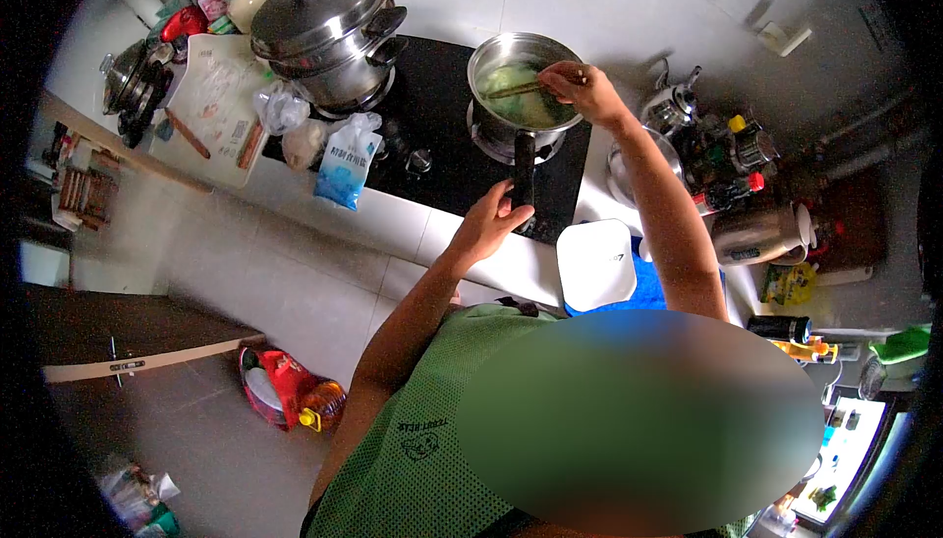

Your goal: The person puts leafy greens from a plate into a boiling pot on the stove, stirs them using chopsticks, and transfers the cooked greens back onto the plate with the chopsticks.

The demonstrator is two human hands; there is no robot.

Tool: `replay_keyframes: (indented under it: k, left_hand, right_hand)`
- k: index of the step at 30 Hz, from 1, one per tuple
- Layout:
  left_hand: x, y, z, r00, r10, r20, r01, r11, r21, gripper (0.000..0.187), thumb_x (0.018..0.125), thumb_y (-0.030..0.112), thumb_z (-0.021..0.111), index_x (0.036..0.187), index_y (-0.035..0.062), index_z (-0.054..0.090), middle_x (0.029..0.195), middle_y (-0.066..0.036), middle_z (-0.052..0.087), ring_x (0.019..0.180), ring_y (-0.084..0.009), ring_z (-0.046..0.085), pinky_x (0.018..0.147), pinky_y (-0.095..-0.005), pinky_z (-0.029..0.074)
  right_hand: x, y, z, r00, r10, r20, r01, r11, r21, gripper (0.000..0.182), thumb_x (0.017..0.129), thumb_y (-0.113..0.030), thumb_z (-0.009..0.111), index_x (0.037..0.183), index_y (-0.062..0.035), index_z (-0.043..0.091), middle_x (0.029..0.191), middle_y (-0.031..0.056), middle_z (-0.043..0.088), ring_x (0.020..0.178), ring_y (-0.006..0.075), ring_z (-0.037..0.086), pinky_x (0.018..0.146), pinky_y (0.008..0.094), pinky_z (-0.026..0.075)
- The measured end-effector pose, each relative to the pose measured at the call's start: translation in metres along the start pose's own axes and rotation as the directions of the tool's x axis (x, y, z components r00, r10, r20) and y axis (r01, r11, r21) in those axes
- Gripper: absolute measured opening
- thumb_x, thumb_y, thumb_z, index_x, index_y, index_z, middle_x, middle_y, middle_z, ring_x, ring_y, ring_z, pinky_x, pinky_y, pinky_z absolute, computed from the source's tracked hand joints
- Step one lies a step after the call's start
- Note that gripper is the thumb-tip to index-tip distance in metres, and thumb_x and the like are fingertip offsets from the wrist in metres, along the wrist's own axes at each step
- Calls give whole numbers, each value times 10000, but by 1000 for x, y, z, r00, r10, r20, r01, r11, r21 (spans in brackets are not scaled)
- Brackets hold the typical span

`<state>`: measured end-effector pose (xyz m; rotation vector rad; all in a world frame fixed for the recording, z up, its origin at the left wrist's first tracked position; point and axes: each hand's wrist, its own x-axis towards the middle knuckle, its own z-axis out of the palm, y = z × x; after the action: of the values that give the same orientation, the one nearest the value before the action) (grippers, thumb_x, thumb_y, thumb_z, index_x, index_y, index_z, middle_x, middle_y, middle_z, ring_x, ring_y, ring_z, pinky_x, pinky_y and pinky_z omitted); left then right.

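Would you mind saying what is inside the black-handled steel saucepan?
Pale-green contents and a thin brown utensil show; the bottom is covered; the right hand hides part.

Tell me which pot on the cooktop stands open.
The long-handled saucepan under the right hand: it is uncovered, while the larger pot wears its steel lid.

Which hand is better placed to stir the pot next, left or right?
Probably the right hand: it holds what look like chopsticks over the pot, while the left hand is down at the handle.
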<state>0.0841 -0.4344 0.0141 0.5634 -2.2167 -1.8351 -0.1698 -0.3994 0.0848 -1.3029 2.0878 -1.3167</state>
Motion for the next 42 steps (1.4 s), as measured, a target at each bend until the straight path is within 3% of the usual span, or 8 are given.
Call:
replay_keyframes:
  k: [9, 14, 16, 25, 27, 31, 38, 42]
  left_hand:
    - [6, -17, 5, 999, 35, 17, -34, 997, -70, 548, 806, 267, 613, 1216, -16, 385, 701, -12, 479, 628, -96, 449, 577, -240, 397]
    - [1, -2, 0, 1000, 1, 22, 0, 999, -47, 540, 810, 271, 610, 1212, -16, 390, 728, -31, 511, 656, -105, 484, 591, -245, 408]
    - [0, -1, 0, 999, 8, 33, -7, 1000, -16, 542, 812, 287, 606, 1209, -15, 393, 763, -47, 539, 688, -117, 515, 609, -251, 418]
    - [6, -20, 6, 999, 40, -1, -40, 998, -45, 493, 821, 253, 593, 1204, 3, 410, 718, -11, 471, 647, -99, 445, 588, -244, 392]
    - [5, -15, 6, 999, 45, 5, -45, 997, -55, 491, 820, 250, 594, 1203, 4, 411, 710, 0, 455, 640, -95, 431, 582, -241, 386]
    - [5, -14, 6, 999, 48, 11, -47, 994, -96, 468, 817, 243, 598, 1181, 5, 426, 694, 24, 420, 627, -78, 398, 560, -232, 365]
    - [5, -7, 3, 1000, -17, 25, 17, 1000, -9, 419, 809, 236, 607, 1128, 8, 461, 668, 36, 384, 601, -72, 363, 537, -225, 338]
    - [13, -29, 11, 997, 10, 82, 17, 947, -322, 353, 814, 227, 598, 1068, 6, 490, 729, -1, 512, 670, -86, 481, 606, -229, 398]
  right_hand:
    - [-9, -47, -33, 982, 105, 154, -82, 985, -149, 289, 868, -280, 531, 967, -20, 607, 807, 74, 641, 720, 146, 616, 638, 261, 512]
    - [-5, -33, -17, 973, 100, 208, -102, 995, -1, 291, 870, -274, 530, 980, -14, 601, 868, 93, 635, 748, 166, 618, 684, 283, 531]
    - [3, -19, -19, 995, 99, 31, -101, 994, 43, 271, 839, -256, 576, 931, -5, 615, 783, 78, 638, 583, 129, 566, 539, 244, 474]
    - [3, -9, -32, 965, 7, -260, -86, 952, -292, 280, 814, -360, 569, 913, -110, 648, 795, 104, 655, 702, 213, 638, 659, 310, 485]
    - [3, 5, -24, 976, 7, -218, -91, 921, -379, 281, 812, -354, 573, 939, -112, 641, 834, 107, 653, 753, 244, 636, 691, 324, 482]
    - [-8, 10, -13, 998, -23, -50, 12, 977, -214, 279, 820, -344, 571, 960, -111, 634, 882, 111, 647, 786, 242, 633, 709, 326, 479]
    - [-19, -23, -31, 982, 24, 188, 2, 991, -136, 263, 834, -298, 572, 970, -80, 627, 821, 76, 653, 619, 150, 581, 596, 296, 467]
    - [-16, -41, -41, 982, 138, 127, -118, 982, -149, 280, 870, -279, 534, 988, -37, 608, 874, 62, 635, 731, 125, 597, 641, 256, 502]
